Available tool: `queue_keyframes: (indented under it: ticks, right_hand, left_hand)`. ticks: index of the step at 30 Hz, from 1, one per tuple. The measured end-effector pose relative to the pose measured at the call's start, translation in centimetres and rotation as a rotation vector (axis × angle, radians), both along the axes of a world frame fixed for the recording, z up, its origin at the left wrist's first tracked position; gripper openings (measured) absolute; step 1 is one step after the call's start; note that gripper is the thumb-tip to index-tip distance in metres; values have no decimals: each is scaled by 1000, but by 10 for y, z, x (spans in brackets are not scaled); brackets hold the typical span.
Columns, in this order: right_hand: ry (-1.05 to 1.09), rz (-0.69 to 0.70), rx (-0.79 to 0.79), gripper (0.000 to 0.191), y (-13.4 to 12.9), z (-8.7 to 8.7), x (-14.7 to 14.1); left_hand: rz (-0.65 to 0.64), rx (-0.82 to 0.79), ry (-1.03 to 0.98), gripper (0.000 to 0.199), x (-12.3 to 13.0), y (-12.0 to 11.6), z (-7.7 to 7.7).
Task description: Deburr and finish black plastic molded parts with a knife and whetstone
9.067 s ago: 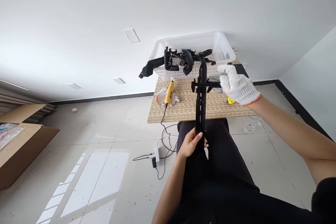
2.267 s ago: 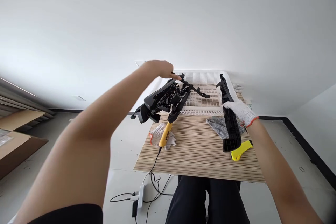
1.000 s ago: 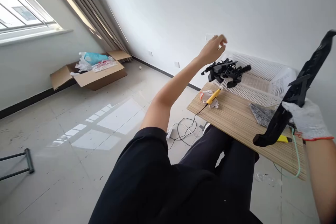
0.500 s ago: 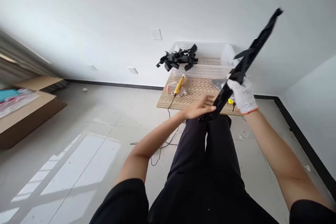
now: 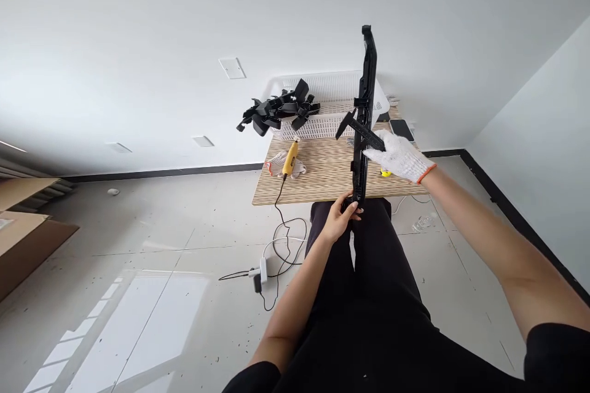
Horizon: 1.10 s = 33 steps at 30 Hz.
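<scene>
Fingers, left hand [image 5: 338,221]: bare, pinching the lower end of the long black strip [image 5: 368,77], thumb in front.
Fingers, right hand [image 5: 400,156]: in a white glove, curled round the black caliper [image 5: 363,131].
Strip: near upright, in front of the basket [image 5: 329,127], lower end by the table's [image 5: 322,187] front edge, just above the lap.
Caliper: tilted, crossing in front of the strip, jaws out to one side of it. I can't tell from my head feed if it touches.
Done: strip out in front of the basket, one hand on each item.
Left: jaws not on the strip, as I judge it; more pieces in the heap of black parts [image 5: 279,109], which overhangs one end of the basket. I can't tell which of those are finished.
Table: yellow corded tool [image 5: 290,158] resting on a spare glove [image 5: 276,164]; dark flat slab [image 5: 402,129] beyond the right hand.
Floor: power strip [image 5: 263,270], cables looped beside it.
</scene>
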State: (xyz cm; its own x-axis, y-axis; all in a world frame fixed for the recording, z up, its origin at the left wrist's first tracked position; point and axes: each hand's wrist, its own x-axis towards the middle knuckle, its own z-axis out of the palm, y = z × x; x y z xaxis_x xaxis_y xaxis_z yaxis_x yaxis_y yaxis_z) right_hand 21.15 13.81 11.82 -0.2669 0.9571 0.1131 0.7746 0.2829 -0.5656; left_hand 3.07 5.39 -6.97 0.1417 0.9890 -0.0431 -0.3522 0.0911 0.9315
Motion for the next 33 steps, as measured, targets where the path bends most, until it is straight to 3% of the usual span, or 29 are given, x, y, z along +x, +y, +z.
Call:
queue_keyframes:
  ticks: [5,12,26,33]
  right_hand:
    - [-338,-70,83,52,19,4,20]
    - [-737,-6,83,51,29,-5,11]
    - [-765,4,71,54,50,-31,15]
    - [-691,50,78,56,48,-31,18]
  left_hand:
    - [120,34,89,69,3,6,-18]
    - [116,54,171,60,5,3,-21]
    - [129,31,235,65,1,-2,-19]
    - [139,-12,249,63,1,-4,-15]
